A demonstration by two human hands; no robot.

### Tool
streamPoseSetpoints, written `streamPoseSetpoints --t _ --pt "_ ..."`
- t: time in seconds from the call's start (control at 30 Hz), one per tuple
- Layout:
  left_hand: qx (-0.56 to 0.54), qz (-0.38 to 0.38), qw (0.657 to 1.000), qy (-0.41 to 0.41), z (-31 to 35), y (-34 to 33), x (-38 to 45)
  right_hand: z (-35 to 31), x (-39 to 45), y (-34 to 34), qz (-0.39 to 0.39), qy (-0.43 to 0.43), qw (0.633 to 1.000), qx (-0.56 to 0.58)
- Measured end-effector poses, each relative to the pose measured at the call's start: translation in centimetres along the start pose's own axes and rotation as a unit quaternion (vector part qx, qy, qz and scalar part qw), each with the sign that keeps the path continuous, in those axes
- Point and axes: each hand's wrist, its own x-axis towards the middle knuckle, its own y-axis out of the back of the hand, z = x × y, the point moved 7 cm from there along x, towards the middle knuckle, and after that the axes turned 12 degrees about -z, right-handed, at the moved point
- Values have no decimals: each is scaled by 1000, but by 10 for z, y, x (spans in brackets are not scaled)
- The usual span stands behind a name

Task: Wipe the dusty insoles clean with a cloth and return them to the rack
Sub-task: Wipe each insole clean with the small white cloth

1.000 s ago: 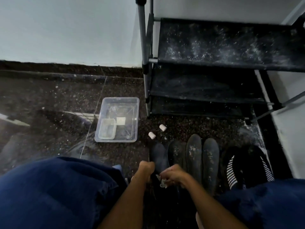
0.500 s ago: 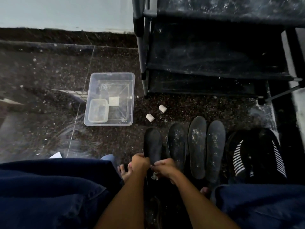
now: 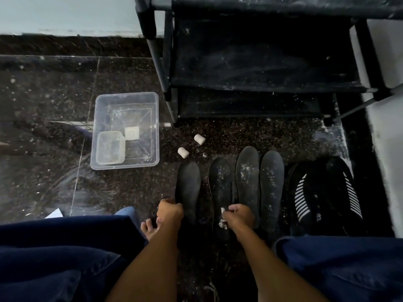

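No brand or label can be made out anywhere; the only lettering is a blurred white scrap on the side of the black shoe (image 3: 322, 197) with white stripes at the far right, too small to read.

On the left, a clear plastic tub (image 3: 152, 127) sits on the dark speckled floor (image 3: 54, 101), with a smaller clear container (image 3: 110, 148) and a pale square block (image 3: 132, 132) inside it. Just right of the tub lie two small white cylinders (image 3: 183, 152), a little apart from each other.

The person's left hand (image 3: 170, 211) is curled tight round the near end of the leftmost insole (image 3: 188, 186), thumb side up, forearm reaching straight in from the near edge. Bare toes (image 3: 148, 227) show just beside that wrist.

The right hand (image 3: 239, 215) has its fingers bunched, pinching a small white cloth (image 3: 222, 222), knuckles over the near ends of the second insole (image 3: 220, 184) and third insole (image 3: 247, 177). Those two and a fourth insole (image 3: 271, 182) lie side by side on the floor, flecked with white dust; the leftmost looks the cleanest.

Beyond them stands the black rack (image 3: 261, 68), its shelves streaked with dust. Dark blue trouser knees (image 3: 54, 258) fill the near corners.
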Motion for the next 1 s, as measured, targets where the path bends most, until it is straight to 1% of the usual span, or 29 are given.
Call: streamPoseSetpoints --t 0.1,0.13,0.17,0.23,0.3,0.37,0.47,0.53,0.6,0.7,0.8,0.9,1.0 --pt "41 39 998 -21 6 -3 -8 3 7 4 -2 4 1000 15" --pt "47 38 997 -39 11 -9 -12 4 10 4 -4 4 1000 21" --pt "53 22 997 -57 16 -19 -14 4 12 4 -3 3 1000 28" --pt "59 -38 994 -78 24 -47 -16 4 16 1 -7 -4 999 53" --pt "82 -98 988 -84 31 -73 -18 5 17 -2 -14 -9 996 86" --pt "108 -136 981 -81 32 -94 -17 6 19 -5 -14 -7 996 89" --pt "119 -165 978 -54 21 -106 -14 12 25 -12 -24 -31 997 69" --pt "122 -171 977 -45 14 -107 -12 18 29 -15 -32 -44 996 68" --pt "109 -168 979 -41 10 -103 -9 22 31 -15 -45 -39 997 56" --pt "81 -172 980 -59 12 -94 -7 16 26 -9 -58 -2 998 34" --pt "37 -177 980 -81 27 -81 -18 -4 10 1 -74 38 996 14" --pt "42 -171 977 -123 57 -65 -41 -40 -31 19 -62 80 995 11" --pt "22 -141 974 -177 92 -48 -71 -79 -70 39 -53 131 990 -8"
